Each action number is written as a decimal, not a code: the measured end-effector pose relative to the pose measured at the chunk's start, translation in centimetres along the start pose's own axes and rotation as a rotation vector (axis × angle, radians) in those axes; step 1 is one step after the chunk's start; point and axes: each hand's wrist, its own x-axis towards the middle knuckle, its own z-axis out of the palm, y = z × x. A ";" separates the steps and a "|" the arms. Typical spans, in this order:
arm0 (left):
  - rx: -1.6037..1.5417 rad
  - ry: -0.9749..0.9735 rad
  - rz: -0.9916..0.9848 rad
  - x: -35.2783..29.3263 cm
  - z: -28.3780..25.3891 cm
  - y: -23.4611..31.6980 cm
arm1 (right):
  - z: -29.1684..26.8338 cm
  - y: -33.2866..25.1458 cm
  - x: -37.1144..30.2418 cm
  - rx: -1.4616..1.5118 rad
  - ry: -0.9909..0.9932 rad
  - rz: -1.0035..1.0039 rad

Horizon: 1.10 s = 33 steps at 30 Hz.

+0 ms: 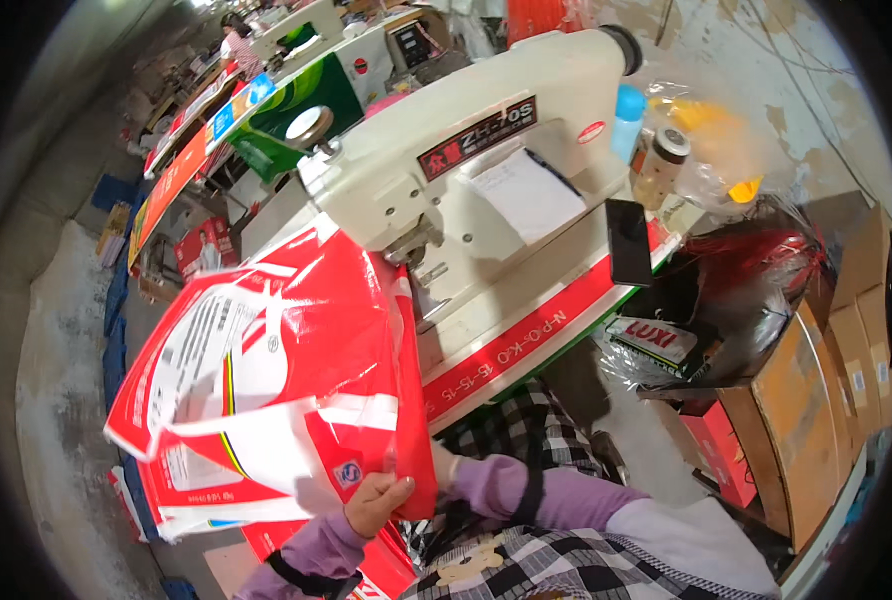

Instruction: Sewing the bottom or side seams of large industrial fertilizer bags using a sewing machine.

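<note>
A red and white printed plastic sack (316,340) spreads across the left of the sewing machine, its upper right part close to the needle area. At the sack's lower right corner, my left hand (378,503) pinches the red edge with the thumb on top. My right hand (444,466) is behind that same edge, with its fingers hidden by the sack. Above both hands stands the cream industrial sewing machine (446,130), its presser foot (416,245) beside the sack. More red and white sack material (381,565) lies below my left hand.
On the machine bed are a dark phone (628,243), a paper pad (526,193) with a pen, a lidded bottle (663,165) and a blue bottle (627,122). Cardboard boxes (811,420) stand at the right. Another person (239,45) is far back at the left.
</note>
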 end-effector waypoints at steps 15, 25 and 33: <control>1.681 -0.271 0.404 2.4 5.0 9.5 | -0.9 -6.3 -8.3 0.305 0.250 -0.136; 1.809 -0.712 0.283 4.2 5.8 10.3 | -0.8 -5.7 -5.0 -0.447 0.455 0.056; 1.978 -0.468 0.555 1.0 -0.6 18.6 | -2.4 -6.6 -5.9 -0.945 0.478 -0.005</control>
